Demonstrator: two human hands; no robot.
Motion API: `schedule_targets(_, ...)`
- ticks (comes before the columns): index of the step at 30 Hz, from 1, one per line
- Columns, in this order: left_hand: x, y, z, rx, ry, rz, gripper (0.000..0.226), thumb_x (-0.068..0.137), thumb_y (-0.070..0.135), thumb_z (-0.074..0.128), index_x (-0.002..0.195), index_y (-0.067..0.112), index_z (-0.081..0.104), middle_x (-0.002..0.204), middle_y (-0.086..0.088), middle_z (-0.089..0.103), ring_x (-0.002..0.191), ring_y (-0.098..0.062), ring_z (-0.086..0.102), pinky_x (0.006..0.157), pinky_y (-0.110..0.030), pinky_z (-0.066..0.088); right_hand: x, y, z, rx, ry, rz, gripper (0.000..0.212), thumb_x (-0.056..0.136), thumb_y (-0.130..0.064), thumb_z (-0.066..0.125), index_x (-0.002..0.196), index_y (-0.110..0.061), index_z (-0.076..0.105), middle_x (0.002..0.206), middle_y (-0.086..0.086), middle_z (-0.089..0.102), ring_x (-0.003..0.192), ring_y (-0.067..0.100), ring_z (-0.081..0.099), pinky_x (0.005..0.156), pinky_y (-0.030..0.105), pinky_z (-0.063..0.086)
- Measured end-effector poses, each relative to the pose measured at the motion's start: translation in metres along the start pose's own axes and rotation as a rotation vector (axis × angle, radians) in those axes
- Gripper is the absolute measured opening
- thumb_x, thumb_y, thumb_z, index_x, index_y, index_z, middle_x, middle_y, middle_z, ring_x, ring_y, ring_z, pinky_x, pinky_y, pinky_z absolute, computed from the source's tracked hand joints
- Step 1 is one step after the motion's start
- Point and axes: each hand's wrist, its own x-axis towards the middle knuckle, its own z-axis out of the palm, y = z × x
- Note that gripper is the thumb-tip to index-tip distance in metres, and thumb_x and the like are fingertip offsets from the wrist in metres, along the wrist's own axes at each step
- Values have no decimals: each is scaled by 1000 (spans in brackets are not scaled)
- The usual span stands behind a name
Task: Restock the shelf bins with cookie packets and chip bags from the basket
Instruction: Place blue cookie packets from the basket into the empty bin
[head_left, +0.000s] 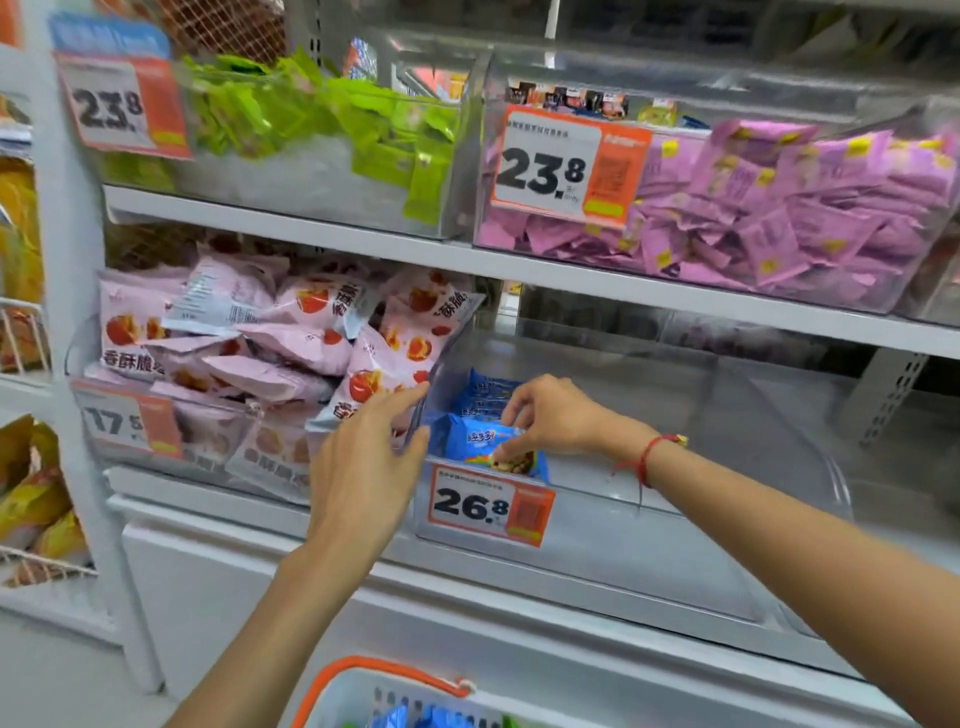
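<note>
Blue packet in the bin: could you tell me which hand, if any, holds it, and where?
The right hand pinches the blue packet at its front right end; the left hand holds nothing.

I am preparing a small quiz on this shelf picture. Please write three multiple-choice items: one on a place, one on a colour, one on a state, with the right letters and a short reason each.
1. Where is the right hand?
A. in the basket
B. in the bin with the 26.8 tag
C. on the top shelf

2. What colour are the packets in the upper right bin?
A. purple
B. yellow
C. black

3. What is the left hand doing?
A. gripping a chip bag
B. hanging at the side
C. reaching open toward the bin's left wall

Answers:
1 B, it pinches a blue packet above the 26.8 tag.
2 A, purple packets fill it.
3 C, its fingers are straight and hold nothing.
</note>
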Motion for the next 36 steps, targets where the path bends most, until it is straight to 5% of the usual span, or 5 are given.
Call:
schedule_targets(6,0,-2,1,-1,-8,4,42,90,22,62,129,36,57,117,9,64,102,-17,61,76,-32,46,14,1,22,-357,34,-126,31,74,-35,78,99,-26,63,96,-7,46,91,16,50,67,28,34)
schedule_targets(11,-1,-5,5,19,2,9,43,91,22,61,132,33,55,124,10,60,107,-17,60,81,-34,46,22,0,17,-344,-31,-173,48,75,-37,76,116,-23,56,95,-8,45,88,14,46,69,26,32)
schedule_targets(19,-3,-4,7,40,25,29,43,91,19,61,132,30,56,121,8,61,103,-18,59,73,-29,39,33,-6,29,-225,0,-206,34,76,-31,77,106,-19,65,86,-11,45,86,11,44,54,16,26)
schedule_targets(29,-4,-2,6,32,7,39,43,92,19,60,133,29,55,118,9,61,97,-16,60,70,-25,37,29,-6,21,-24,-180,-68,44,84,-22,71,125,-12,60,134,3,55,124,19,48,96,26,38)
schedule_targets(36,-2,-4,5,30,-14,42,42,93,22,59,134,32,54,127,9,58,104,-20,60,78,-36,47,10,-5,0,41,-112,-42,41,92,-14,60,132,-12,53,134,6,54,109,15,55,84,20,41)
